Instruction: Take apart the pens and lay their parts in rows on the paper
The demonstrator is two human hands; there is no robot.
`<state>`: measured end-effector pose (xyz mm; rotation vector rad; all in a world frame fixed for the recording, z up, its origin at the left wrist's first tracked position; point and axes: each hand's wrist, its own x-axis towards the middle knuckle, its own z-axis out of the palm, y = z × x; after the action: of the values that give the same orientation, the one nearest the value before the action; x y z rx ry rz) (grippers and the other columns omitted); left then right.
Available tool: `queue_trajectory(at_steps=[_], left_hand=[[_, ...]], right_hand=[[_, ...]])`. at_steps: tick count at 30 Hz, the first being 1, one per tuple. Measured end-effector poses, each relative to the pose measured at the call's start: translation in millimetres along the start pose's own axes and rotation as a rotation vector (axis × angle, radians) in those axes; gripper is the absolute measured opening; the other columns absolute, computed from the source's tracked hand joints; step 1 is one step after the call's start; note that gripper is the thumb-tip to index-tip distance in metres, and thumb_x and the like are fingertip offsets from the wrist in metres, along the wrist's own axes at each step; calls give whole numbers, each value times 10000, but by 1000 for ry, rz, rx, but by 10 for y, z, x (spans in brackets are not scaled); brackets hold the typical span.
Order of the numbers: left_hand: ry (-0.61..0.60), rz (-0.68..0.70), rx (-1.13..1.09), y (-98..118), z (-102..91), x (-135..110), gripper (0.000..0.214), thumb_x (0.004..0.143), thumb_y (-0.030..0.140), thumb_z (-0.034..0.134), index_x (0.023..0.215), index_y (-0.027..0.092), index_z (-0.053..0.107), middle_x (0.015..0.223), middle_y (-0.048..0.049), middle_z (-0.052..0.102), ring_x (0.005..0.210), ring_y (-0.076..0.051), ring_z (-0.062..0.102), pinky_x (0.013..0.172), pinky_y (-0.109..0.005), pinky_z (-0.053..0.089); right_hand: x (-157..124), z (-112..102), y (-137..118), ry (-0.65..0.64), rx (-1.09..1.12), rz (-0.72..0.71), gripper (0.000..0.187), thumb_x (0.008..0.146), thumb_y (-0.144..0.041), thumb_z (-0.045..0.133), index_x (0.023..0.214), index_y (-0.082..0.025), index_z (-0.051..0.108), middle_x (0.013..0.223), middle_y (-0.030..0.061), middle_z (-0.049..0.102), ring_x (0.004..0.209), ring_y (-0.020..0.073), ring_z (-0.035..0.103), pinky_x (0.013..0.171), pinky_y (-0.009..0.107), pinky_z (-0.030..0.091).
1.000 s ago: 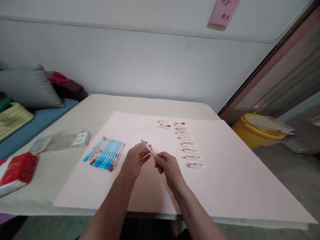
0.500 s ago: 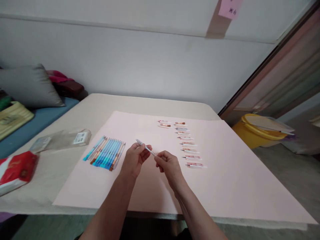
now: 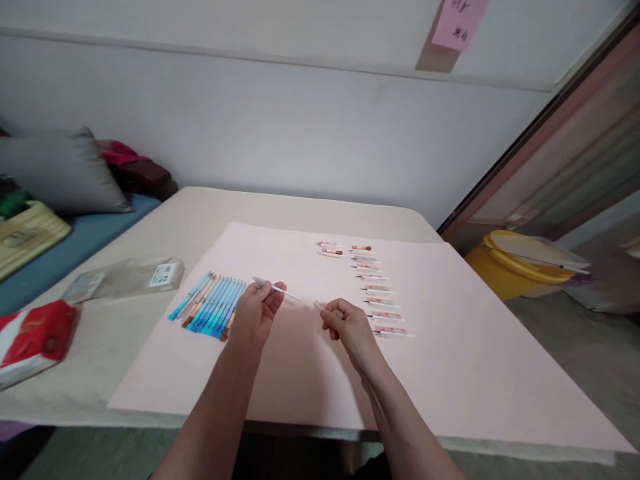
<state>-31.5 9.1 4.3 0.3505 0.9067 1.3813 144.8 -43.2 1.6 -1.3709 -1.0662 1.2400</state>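
Note:
My left hand (image 3: 259, 308) is closed around a slim silver-white pen (image 3: 289, 293), whose thin pale end points to the right. Apart from it, my right hand (image 3: 345, 321) pinches a small pale pen part (image 3: 318, 305); most of that part is hidden by the fingers. To the left of my left hand lies a close row of blue and brown pens (image 3: 213, 303), partly covered by the hand. Beyond my right hand runs a column of separated pen pieces (image 3: 383, 302), pinkish barrels beside thin white sticks. Two more small groups (image 3: 330, 253) lie at the far middle.
A pink sheet (image 3: 450, 373) covers much of the table. On the left are a clear plastic package (image 3: 125, 279) and a red-and-white packet (image 3: 37, 340). A yellow bucket (image 3: 510, 270) stands on the floor at right. The wall (image 3: 300, 133) rises behind the table.
My hands have drawn apart: the left moved left with the pen, the right slightly right with a small pale part. The pen's thin end now shows free between them.

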Motion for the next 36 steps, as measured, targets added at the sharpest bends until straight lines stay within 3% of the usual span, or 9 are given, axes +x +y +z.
queue_trajectory(at_steps=[5, 9, 17, 36], left_hand=[[-39, -66, -30, -98, 42, -67, 100, 763, 78, 604, 718, 127, 529, 783, -83, 657, 713, -125, 649, 624, -206, 548], [-97, -115, -18, -218, 120, -162, 80, 770, 105, 612, 750, 131, 539, 802, -82, 661, 728, -120, 644, 671, -220, 544], [-174, -103, 39, -276, 180, -227, 122, 745, 185, 662, 797, 148, 558, 841, -64, 668, 738, -119, 638, 700, -241, 529], [-84, -112, -88, -154, 60, -118, 65, 738, 114, 648, 762, 138, 592, 838, -62, 668, 806, -131, 650, 712, -233, 544]], right_hand=[[18, 34, 9, 47, 237, -8, 231, 756, -392, 597, 735, -193, 483, 600, -43, 517, 441, 57, 351, 437, 204, 246], [11, 140, -13, 81, 154, 8, 246, 732, -408, 623, 746, -202, 488, 514, -85, 386, 429, 59, 261, 420, 206, 175], [-16, 141, -13, 197, 78, -88, 123, 693, -280, 606, 682, -186, 528, 580, -38, 515, 467, 72, 304, 447, 219, 212], [64, -71, 10, 259, 302, -114, 107, 653, -200, 615, 681, -194, 512, 530, -54, 508, 411, 55, 256, 419, 228, 123]])
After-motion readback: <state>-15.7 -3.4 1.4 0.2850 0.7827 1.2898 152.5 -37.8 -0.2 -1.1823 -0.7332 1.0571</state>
